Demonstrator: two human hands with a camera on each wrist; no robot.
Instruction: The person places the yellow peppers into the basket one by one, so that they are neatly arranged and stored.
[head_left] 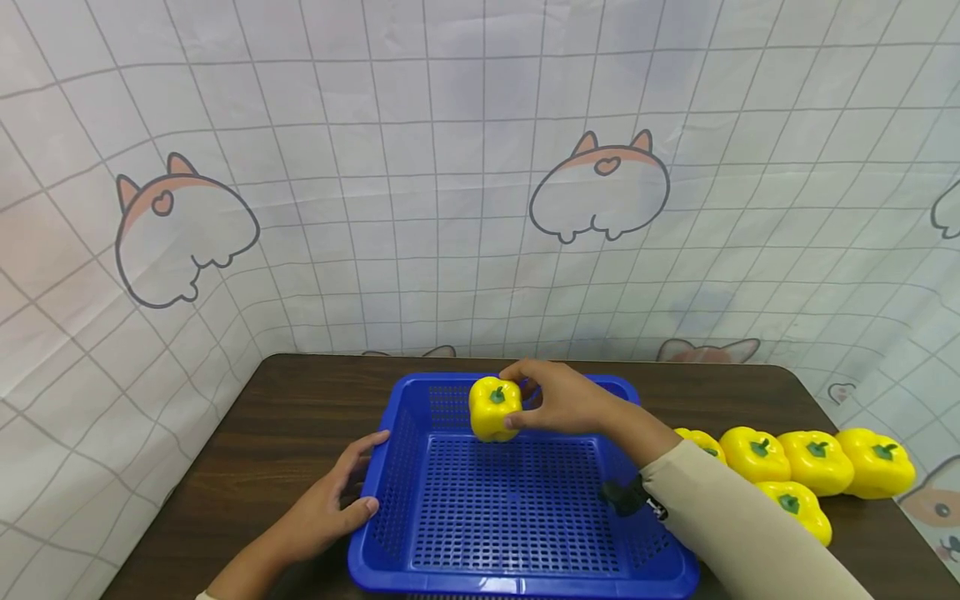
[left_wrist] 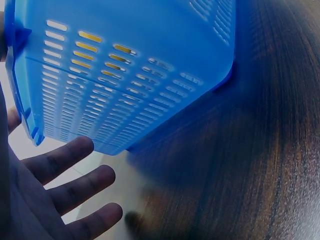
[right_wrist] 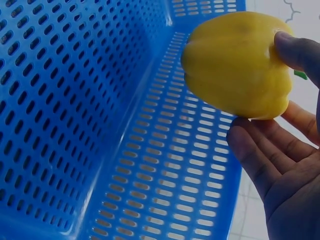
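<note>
A yellow bell pepper (head_left: 491, 408) with a green stem is held above the far part of a blue plastic basket (head_left: 525, 586). My right hand (head_left: 558, 400) grips it from the right, thumb on the near side and fingers behind. In the right wrist view the pepper (right_wrist: 237, 65) hangs clear of the basket's slotted floor and wall. At the basket's left rim, my left hand (head_left: 330, 500) touches the edge with thumb and index finger. The left wrist view shows this hand's other fingers (left_wrist: 82, 190) extended, apart from the slotted outer wall (left_wrist: 150, 65).
Several more yellow bell peppers (head_left: 817, 462) lie together on the right of the dark wooden table (head_left: 300, 417), partly behind my right sleeve (head_left: 750, 525). A white grid-patterned cloth (head_left: 450, 208) with cartoon animals hangs behind and beside the table.
</note>
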